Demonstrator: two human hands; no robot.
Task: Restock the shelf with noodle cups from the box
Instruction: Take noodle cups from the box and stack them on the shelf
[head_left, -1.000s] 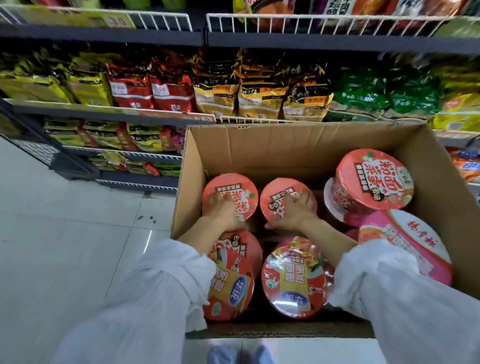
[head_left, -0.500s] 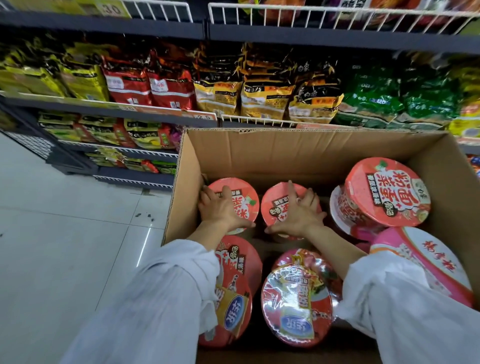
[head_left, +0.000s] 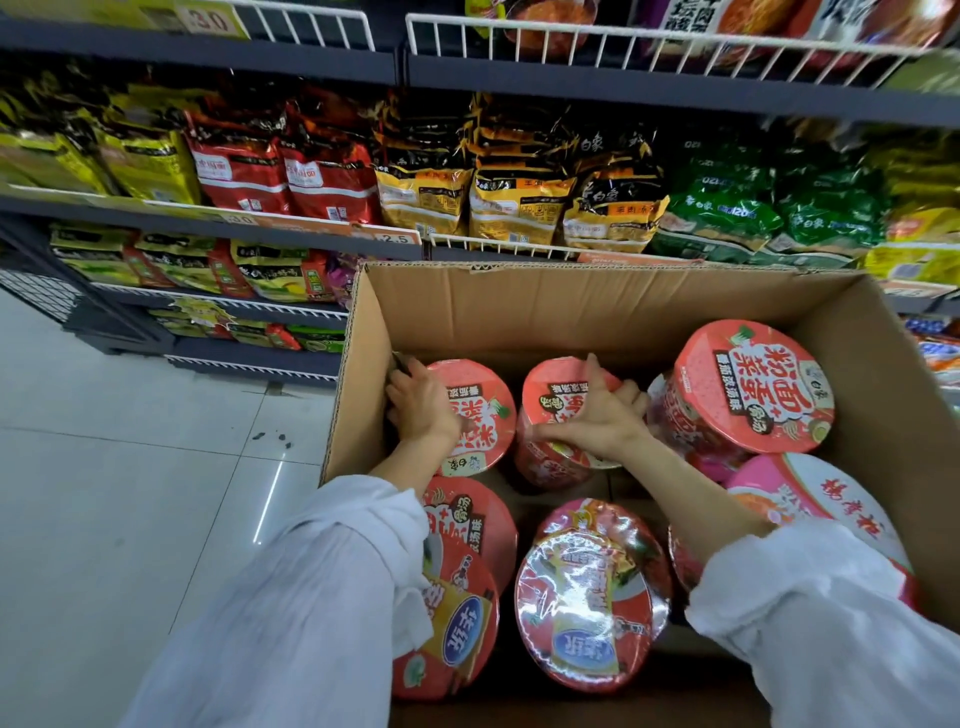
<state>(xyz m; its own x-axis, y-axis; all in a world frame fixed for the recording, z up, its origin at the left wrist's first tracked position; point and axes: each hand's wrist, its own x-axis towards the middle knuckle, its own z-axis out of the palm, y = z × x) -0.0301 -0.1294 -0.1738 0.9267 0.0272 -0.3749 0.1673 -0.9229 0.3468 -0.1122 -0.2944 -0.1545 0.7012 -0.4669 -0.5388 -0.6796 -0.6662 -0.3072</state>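
An open cardboard box (head_left: 597, 306) holds several red and pink noodle cups. My left hand (head_left: 421, 405) grips the left rim of a red-lidded cup (head_left: 480, 415) at the box's back left, fingers curled down between cup and box wall. My right hand (head_left: 605, 415) lies over the top of the neighbouring red cup (head_left: 553, 400), thumb and fingers wrapped round its lid. Both cups look slightly lifted. A bigger red cup (head_left: 748, 384) rests at the back right, a pink one (head_left: 826, 514) below it. Two wrapped cups (head_left: 589, 597) lie in the front.
Shelves (head_left: 311, 228) of bagged noodles stand right behind the box, with white wire rails (head_left: 649, 36) on the upper tier holding more cups. White tiled floor (head_left: 130, 493) stretches to the left of the box.
Both hands have gone from resting on the two back cups to gripping them round the rims. The cups have risen a little and the view has moved closer to the box.
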